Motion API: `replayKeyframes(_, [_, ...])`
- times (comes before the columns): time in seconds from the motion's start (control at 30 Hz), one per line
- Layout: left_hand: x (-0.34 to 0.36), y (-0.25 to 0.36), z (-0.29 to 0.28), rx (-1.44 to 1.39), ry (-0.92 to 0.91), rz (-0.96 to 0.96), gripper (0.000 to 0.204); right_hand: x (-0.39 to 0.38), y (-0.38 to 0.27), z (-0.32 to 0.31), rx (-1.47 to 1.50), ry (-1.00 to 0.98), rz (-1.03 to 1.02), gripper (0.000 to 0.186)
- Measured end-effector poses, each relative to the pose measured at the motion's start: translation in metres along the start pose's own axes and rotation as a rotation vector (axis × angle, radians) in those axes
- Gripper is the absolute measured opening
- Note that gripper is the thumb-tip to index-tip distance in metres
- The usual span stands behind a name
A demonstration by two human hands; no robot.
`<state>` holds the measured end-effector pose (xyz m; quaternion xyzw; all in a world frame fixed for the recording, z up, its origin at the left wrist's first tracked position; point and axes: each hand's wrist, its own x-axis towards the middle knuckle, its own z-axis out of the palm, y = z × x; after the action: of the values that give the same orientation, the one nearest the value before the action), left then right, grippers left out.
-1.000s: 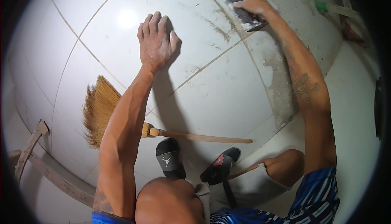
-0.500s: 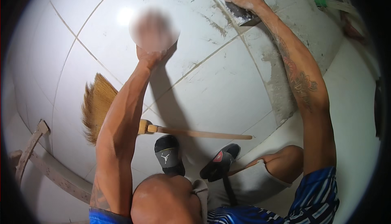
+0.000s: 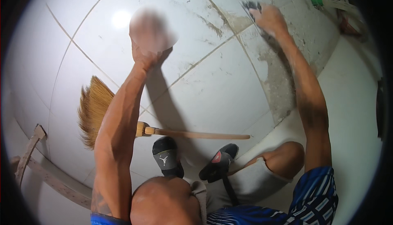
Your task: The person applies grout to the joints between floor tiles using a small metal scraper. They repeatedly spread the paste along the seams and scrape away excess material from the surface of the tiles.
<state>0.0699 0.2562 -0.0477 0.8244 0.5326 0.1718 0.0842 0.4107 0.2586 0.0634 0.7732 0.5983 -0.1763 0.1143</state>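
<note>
At the upper right, the fingers of my right hand (image 3: 271,20) are closed on a flat black float (image 3: 250,7) with pale smears. The float is tilted over the joint between the white floor tiles, its face mostly hidden from view. To the left, my left hand (image 3: 150,30) is reached forward over a tile, and its fingers are lost in a blur. Whether it rests on the floor or holds anything cannot be seen. Dark scuffs and grey residue (image 3: 211,26) mark the tile between the two hands.
A straw broom (image 3: 93,110) lies across the floor, partly under my left forearm. Wooden pieces (image 3: 61,184) stand at the lower left. A green-banded pole (image 3: 317,0) is at the upper right. My slippered feet (image 3: 166,155) are below the broom handle. Rough grey mortar (image 3: 282,85) borders the tiles.
My right hand has swung the float right and slightly nearer, tilting it from face-up to nearly edge-on. My left hand has barely shifted; the whole view has drifted a little.
</note>
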Motion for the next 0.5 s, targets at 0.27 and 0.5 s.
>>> replayKeyframes(0.27, [0.000, 0.000, 0.000, 0.015, 0.001, 0.005, 0.050, -0.090, -0.029, 0.091, -0.337, 0.235, -0.261, 0.022])
replayKeyframes(0.5, [0.001, -0.005, -0.001, 0.038, 0.013, 0.016, 0.050, -0.089, -0.040, 0.102, -0.328, 0.249, -0.157, 0.027])
